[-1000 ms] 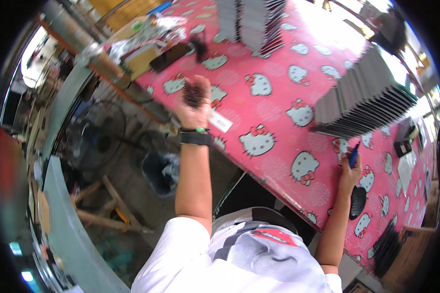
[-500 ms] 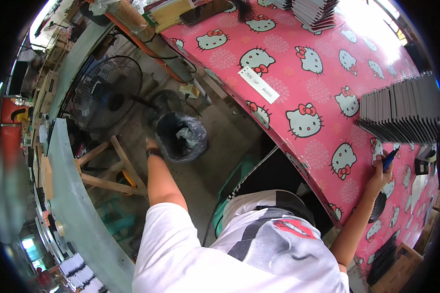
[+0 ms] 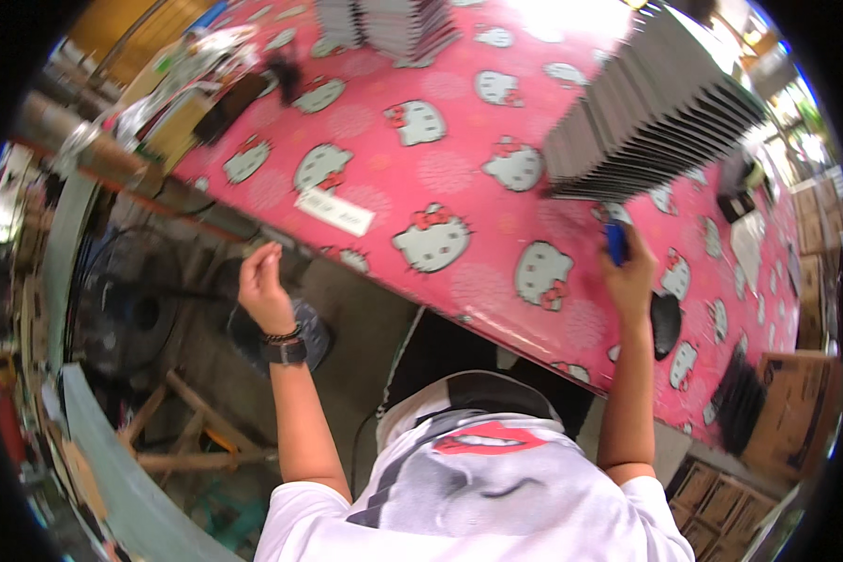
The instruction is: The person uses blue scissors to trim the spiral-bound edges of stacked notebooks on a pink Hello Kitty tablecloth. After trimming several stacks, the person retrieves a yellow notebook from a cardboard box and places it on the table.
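My right hand (image 3: 630, 267) is over the pink table and closed around a small blue tool (image 3: 615, 243), whose exact kind I cannot make out. Just beyond it stands a long row of grey spiral-bound notebooks (image 3: 628, 112), packed side by side with dark coil edges. My left hand (image 3: 266, 288), with a dark band at the wrist, is raised beside the table's left edge. Its fingertips are pressed together, and whatever they may hold is too small to see. A white paper strip with handwriting (image 3: 335, 213) lies on the table to its right.
The table (image 3: 478, 300) has a cartoon-cat cover. More notebooks (image 3: 389, 28) stand at the far side. A round black object (image 3: 666, 326) sits by my right forearm, with a cardboard box (image 3: 789, 412) beyond. At left are a bin (image 3: 314, 342), a fan (image 3: 126, 290) and a wooden frame (image 3: 192, 459).
My left hand has risen from above the bin to the table's edge. My right hand still grips the blue tool, now nearer the notebook row. The view has swung right.
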The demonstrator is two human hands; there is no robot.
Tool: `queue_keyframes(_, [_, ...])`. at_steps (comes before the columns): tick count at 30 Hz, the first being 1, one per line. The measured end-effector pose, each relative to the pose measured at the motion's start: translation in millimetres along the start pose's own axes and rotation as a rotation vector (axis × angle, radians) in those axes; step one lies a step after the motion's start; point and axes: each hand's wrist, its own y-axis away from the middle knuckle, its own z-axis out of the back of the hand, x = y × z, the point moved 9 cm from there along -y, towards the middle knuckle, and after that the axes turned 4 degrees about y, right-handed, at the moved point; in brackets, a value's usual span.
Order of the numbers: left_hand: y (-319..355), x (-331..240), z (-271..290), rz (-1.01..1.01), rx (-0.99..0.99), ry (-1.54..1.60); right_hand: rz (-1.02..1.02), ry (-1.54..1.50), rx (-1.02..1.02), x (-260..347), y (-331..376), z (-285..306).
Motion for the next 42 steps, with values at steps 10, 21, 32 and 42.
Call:
queue_keyframes(10, [69,-93,-359,-0.346,0.963,-0.423,-0.142,0.333,0.082,15,0,-5])
queue_keyframes(21, [73,-78,-379,-0.314,1.035,-0.544,-0.147,0.313,0.036,16,3,-6])
queue_keyframes(32, [72,-81,-376,-0.349,1.024,-0.478,-0.167,0.322,0.046,16,1,-6])
queue_keyframes(42, [75,-87,-374,-0.381,0.988,-0.495,-0.231,0.360,0.149,16,-6,-10])
